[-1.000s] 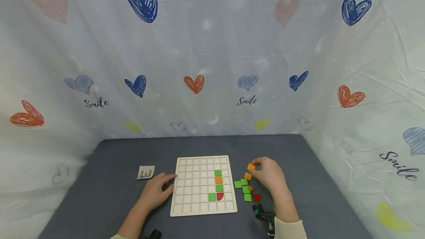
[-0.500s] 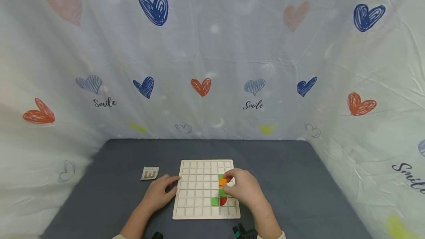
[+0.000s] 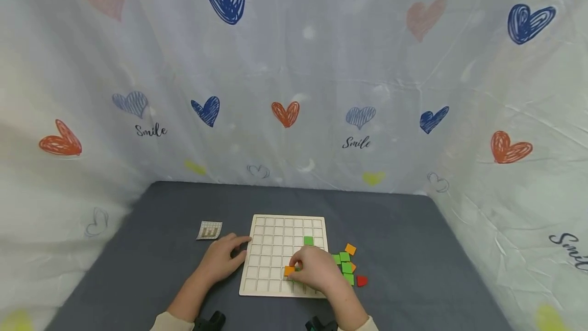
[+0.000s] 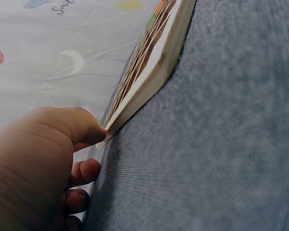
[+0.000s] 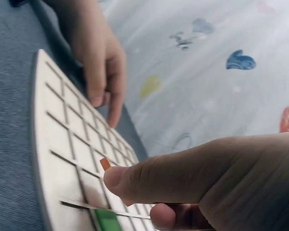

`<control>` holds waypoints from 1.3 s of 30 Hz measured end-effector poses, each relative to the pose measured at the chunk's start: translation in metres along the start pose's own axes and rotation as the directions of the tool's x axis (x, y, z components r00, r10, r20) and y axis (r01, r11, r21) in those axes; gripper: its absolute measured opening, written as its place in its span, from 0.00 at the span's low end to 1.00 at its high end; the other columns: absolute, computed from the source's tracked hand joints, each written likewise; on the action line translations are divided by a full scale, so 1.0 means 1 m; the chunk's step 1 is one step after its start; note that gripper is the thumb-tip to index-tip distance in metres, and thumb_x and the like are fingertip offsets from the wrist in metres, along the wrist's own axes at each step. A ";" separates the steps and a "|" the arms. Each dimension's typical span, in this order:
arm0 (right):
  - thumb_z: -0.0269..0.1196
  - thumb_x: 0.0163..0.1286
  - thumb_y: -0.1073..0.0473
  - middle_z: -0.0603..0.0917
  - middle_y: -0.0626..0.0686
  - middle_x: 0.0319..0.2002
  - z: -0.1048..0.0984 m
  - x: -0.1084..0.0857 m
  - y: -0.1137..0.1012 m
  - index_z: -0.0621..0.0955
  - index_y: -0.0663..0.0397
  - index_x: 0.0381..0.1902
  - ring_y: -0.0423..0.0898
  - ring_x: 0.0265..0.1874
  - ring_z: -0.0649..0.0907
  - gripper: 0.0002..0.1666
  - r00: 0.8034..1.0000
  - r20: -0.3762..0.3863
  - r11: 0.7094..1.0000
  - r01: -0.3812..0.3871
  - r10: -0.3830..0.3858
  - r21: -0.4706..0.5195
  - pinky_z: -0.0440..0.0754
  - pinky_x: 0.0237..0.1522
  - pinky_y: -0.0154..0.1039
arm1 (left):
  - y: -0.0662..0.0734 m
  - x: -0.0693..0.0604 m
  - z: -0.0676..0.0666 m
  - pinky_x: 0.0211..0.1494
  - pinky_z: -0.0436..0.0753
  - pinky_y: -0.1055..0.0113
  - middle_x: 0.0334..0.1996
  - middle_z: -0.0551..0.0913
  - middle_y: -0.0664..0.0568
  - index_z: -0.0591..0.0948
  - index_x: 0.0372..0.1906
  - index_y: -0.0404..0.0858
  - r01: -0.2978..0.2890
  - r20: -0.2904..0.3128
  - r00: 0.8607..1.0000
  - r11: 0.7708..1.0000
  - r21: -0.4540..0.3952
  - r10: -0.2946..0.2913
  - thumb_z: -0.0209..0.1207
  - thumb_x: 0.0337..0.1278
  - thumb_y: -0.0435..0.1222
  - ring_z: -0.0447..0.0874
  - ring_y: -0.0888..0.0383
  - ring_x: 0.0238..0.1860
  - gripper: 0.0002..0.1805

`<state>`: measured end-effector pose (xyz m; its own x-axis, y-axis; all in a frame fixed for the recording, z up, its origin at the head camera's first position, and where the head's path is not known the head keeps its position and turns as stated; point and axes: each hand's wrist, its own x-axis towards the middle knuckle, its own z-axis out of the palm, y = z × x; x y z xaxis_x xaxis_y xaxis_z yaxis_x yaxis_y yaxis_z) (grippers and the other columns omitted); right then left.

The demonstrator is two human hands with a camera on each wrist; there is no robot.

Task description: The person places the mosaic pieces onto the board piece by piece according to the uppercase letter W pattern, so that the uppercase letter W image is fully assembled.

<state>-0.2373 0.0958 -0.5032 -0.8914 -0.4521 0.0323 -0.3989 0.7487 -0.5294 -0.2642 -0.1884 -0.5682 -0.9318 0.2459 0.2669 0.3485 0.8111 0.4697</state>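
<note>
Grey bench here, backed by a heart-print curtain. An orange tile is pinched by the right hand over the gridded board, whose left edge is touched by the left hand, pretty relaxed. Green tiles are bunched by its right side.

1. The left sleeve is a soft cream colour. It stops partway down the arm.
2. The right sleeve is cream too, and just a little bit of it shows at the bottom.
3. A chunky black left gadget with a rounded end sits by the left arm.
4. A black right gadget sits by the other arm, with a tiny green patch.
5. The left hand and right hand are bare.
</note>
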 end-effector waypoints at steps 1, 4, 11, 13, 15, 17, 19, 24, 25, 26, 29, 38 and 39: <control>0.78 0.53 0.56 0.72 0.39 0.20 0.003 0.001 0.000 0.90 0.48 0.31 0.35 0.19 0.70 0.08 1.000 0.005 1.000 -0.001 0.001 -0.005 0.68 0.22 0.34 | 0.000 0.001 0.000 0.31 0.65 0.64 0.27 0.68 0.65 0.87 0.58 0.47 -0.005 -0.003 1.000 1.000 0.000 0.005 0.67 0.63 0.37 0.60 0.65 0.23 0.18; 0.78 0.51 0.57 0.76 0.39 0.22 0.011 0.004 -0.001 0.90 0.48 0.29 0.35 0.18 0.70 0.07 1.000 0.001 1.000 -0.004 0.004 -0.026 0.69 0.22 0.34 | 0.000 0.002 -0.001 0.31 0.65 0.64 0.28 0.68 0.64 0.87 0.59 0.47 -0.012 0.001 1.000 1.000 0.002 0.012 0.67 0.63 0.36 0.60 0.65 0.23 0.19; 0.80 0.50 0.57 0.89 0.40 0.30 0.019 0.004 -0.003 0.93 0.46 0.29 0.33 0.18 0.75 0.07 0.998 -0.028 0.996 -0.062 0.060 -0.057 0.72 0.21 0.34 | 0.001 0.000 -0.001 0.31 0.65 0.63 0.28 0.68 0.63 0.86 0.59 0.48 0.006 0.017 1.000 1.000 -0.001 -0.006 0.67 0.64 0.36 0.59 0.64 0.23 0.19; 0.81 0.50 0.56 0.89 0.40 0.30 0.020 0.006 -0.004 0.94 0.45 0.29 0.34 0.19 0.76 0.07 0.997 -0.047 0.995 -0.072 0.069 -0.073 0.72 0.21 0.34 | 0.001 0.002 -0.002 0.31 0.65 0.63 0.28 0.68 0.62 0.86 0.59 0.48 0.010 0.013 1.000 1.000 0.000 -0.010 0.67 0.64 0.36 0.59 0.64 0.23 0.19; 0.81 0.49 0.56 0.89 0.41 0.30 0.020 0.008 -0.004 0.94 0.44 0.29 0.35 0.20 0.78 0.08 0.995 -0.072 0.993 -0.080 0.073 -0.089 0.72 0.22 0.35 | 0.001 0.003 -0.003 0.31 0.65 0.63 0.28 0.68 0.62 0.86 0.59 0.48 0.012 0.009 1.000 1.000 0.002 -0.012 0.67 0.64 0.36 0.59 0.64 0.23 0.19; 0.82 0.47 0.56 0.89 0.40 0.29 0.020 0.010 -0.004 0.93 0.44 0.27 0.37 0.22 0.79 0.08 0.993 -0.092 0.992 -0.084 0.075 -0.096 0.73 0.22 0.35 | 0.000 0.004 -0.004 0.31 0.65 0.64 0.28 0.68 0.63 0.86 0.59 0.48 0.011 0.002 1.000 1.000 0.003 -0.011 0.67 0.64 0.36 0.59 0.64 0.23 0.19; 0.82 0.46 0.56 0.88 0.40 0.28 0.020 0.012 -0.004 0.93 0.44 0.27 0.37 0.23 0.80 0.09 0.993 -0.096 0.993 -0.077 0.069 -0.085 0.74 0.23 0.35 | -0.002 0.005 -0.004 0.31 0.65 0.64 0.27 0.68 0.63 0.86 0.59 0.47 0.013 -0.002 1.000 1.000 0.006 -0.013 0.67 0.64 0.37 0.60 0.64 0.23 0.19; 0.83 0.47 0.54 0.82 0.39 0.25 0.010 0.014 0.000 0.92 0.48 0.36 0.35 0.22 0.75 0.17 0.999 -0.028 0.999 -0.023 0.022 -0.022 0.73 0.24 0.34 | -0.004 0.006 -0.005 0.31 0.64 0.63 0.28 0.67 0.62 0.86 0.60 0.48 0.040 0.007 0.999 0.999 0.006 -0.040 0.67 0.64 0.38 0.59 0.63 0.23 0.19; 0.82 0.48 0.53 0.79 0.39 0.23 0.007 0.014 0.001 0.92 0.49 0.38 0.35 0.21 0.73 0.18 1.000 -0.018 1.000 -0.020 0.019 -0.009 0.72 0.24 0.34 | -0.004 0.006 -0.006 0.31 0.64 0.63 0.28 0.67 0.62 0.86 0.60 0.48 0.046 0.009 0.999 0.999 0.001 -0.046 0.67 0.64 0.38 0.59 0.63 0.23 0.19; 0.82 0.49 0.52 0.77 0.39 0.21 0.004 0.013 0.002 0.91 0.50 0.41 0.36 0.20 0.72 0.20 1.000 -0.011 1.000 -0.020 0.020 0.008 0.71 0.23 0.35 | -0.004 0.005 -0.006 0.31 0.65 0.63 0.28 0.67 0.62 0.86 0.60 0.49 0.050 0.012 0.999 0.999 -0.001 -0.050 0.67 0.64 0.38 0.59 0.63 0.23 0.19; 0.80 0.54 0.49 0.72 0.40 0.16 -0.007 0.010 0.011 0.90 0.51 0.47 0.37 0.16 0.68 0.23 0.999 -0.017 0.998 -0.047 0.048 0.041 0.66 0.20 0.35 | -0.004 0.005 -0.005 0.31 0.65 0.63 0.28 0.67 0.63 0.86 0.60 0.49 0.050 0.016 0.999 0.999 -0.008 -0.050 0.67 0.64 0.38 0.60 0.63 0.23 0.19; 0.72 0.59 0.67 0.69 0.46 0.18 -0.040 -0.012 0.054 0.88 0.59 0.50 0.41 0.14 0.63 0.18 0.979 -0.065 0.970 -0.181 0.194 0.162 0.61 0.19 0.37 | -0.001 0.002 -0.001 0.30 0.65 0.65 0.27 0.67 0.65 0.86 0.58 0.49 0.009 0.016 1.000 1.000 -0.014 -0.009 0.67 0.63 0.37 0.59 0.66 0.23 0.19; 0.72 0.58 0.68 0.70 0.47 0.18 -0.042 -0.015 0.058 0.88 0.60 0.49 0.42 0.15 0.63 0.19 0.974 -0.054 0.964 -0.208 0.219 0.166 0.62 0.19 0.38 | -0.001 0.001 -0.001 0.30 0.65 0.65 0.27 0.67 0.65 0.86 0.58 0.49 0.009 0.015 1.000 1.000 -0.018 -0.009 0.68 0.63 0.37 0.59 0.66 0.23 0.19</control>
<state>-0.2564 0.1663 -0.4989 -0.9673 -0.2505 -0.0390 -0.1638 0.7353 -0.6577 -0.2659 -0.1894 -0.5679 -0.9363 0.2468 0.2497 0.3417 0.8037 0.4871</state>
